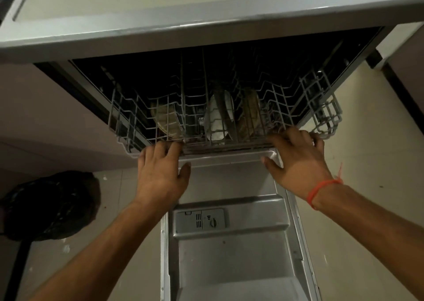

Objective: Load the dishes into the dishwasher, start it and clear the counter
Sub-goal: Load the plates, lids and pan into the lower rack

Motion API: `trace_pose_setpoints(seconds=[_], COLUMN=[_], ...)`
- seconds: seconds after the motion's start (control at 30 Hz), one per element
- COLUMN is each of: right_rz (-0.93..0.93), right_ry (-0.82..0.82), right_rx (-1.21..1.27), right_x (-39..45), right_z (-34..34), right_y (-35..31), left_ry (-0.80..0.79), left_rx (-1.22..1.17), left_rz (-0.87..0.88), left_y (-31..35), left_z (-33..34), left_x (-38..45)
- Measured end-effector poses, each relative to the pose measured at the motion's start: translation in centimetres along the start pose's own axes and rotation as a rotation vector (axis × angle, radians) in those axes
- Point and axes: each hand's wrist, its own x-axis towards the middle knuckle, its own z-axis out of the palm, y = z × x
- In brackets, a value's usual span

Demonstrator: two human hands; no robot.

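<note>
The dishwasher stands open under the counter, its steel door [229,254] folded down towards me. The grey wire lower rack [128,117] sits mostly inside the dark tub. In it stand a white plate [218,119], a brownish dish [166,119] at the left and another brownish dish [249,114] to the right of the plate. My left hand [161,169] grips the rack's front rim left of centre. My right hand [298,160], with a red thread on the wrist, grips the front rim near the right corner.
A grey cutlery basket [321,107] hangs at the rack's right end. The detergent dispenser [202,220] is set in the door. A dark bag [50,206] lies on the tiled floor at the left. The counter edge [183,32] overhangs the tub.
</note>
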Motion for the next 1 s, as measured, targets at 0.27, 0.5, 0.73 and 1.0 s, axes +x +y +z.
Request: trace_pose_setpoints(seconds=[0.27, 0.5, 0.73, 1.0], right_rz=[-0.031, 0.015, -0.018, -0.031], right_ry=[-0.038, -0.047, -0.110, -0.108], right_rx=[0.028, 0.045, 0.129, 0.197], right_x=[-8.1, -9.2, -9.2, -15.6], right_z=[-0.7, -1.4, -0.7, 0.0], right_y=[0.3, 1.0, 0.1, -0.6], left_ry=[-0.073, -0.006, 0.017, 0.017], left_rx=[-0.186, -0.226, -0.183, -0.146], left_rz=[0.012, -0.024, -0.062, -0.046], left_y=[0.0, 1.4, 0.1, -0.1], left_z=[1.1, 2.5, 2.9, 2.9], left_x=[-8.3, -10.3, -10.6, -16.6])
